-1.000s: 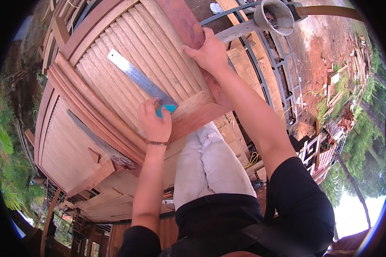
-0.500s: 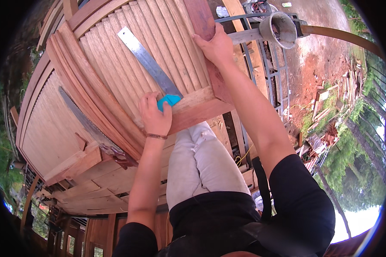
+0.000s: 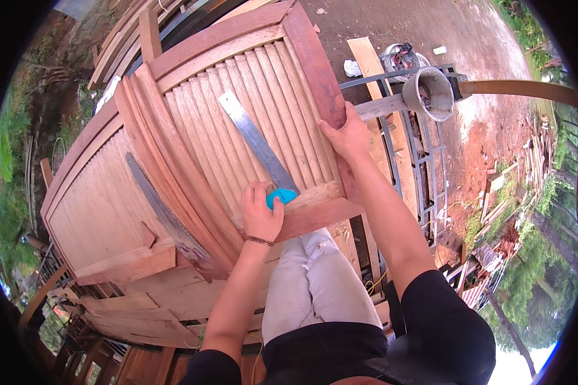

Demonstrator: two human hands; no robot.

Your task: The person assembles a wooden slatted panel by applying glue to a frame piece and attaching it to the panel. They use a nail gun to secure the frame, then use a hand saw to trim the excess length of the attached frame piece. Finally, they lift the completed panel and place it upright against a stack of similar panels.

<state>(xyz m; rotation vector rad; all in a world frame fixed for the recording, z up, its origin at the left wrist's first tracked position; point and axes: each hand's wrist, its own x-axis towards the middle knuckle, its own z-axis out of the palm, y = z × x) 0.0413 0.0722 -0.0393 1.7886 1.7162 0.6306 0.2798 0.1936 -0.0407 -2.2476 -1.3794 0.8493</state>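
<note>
A louvered wooden panel [image 3: 205,106], like a shutter or door, lies in front of me with its reddish frame around pale slats. My left hand [image 3: 262,215] is closed on the turquoise handle of a try square [image 3: 258,138] at the panel's near edge. The square's steel blade lies slantwise across the slats, pointing to the far left. My right hand [image 3: 349,136] is wrapped around the panel's right frame piece [image 3: 315,67], thumb on top; the fingers underneath are hidden.
Left of the slats lie long wooden mouldings [image 3: 167,160] and a handsaw [image 3: 157,202]. A grey bucket [image 3: 428,95] stands beyond my right hand, by a metal frame [image 3: 424,167]. Scrap wood [image 3: 494,186] is piled on the ground to the right.
My view has shifted, so the panel, hands and bucket appear lower and further right. Both hands keep their holds, and the square stays at about the same place on the panel.
</note>
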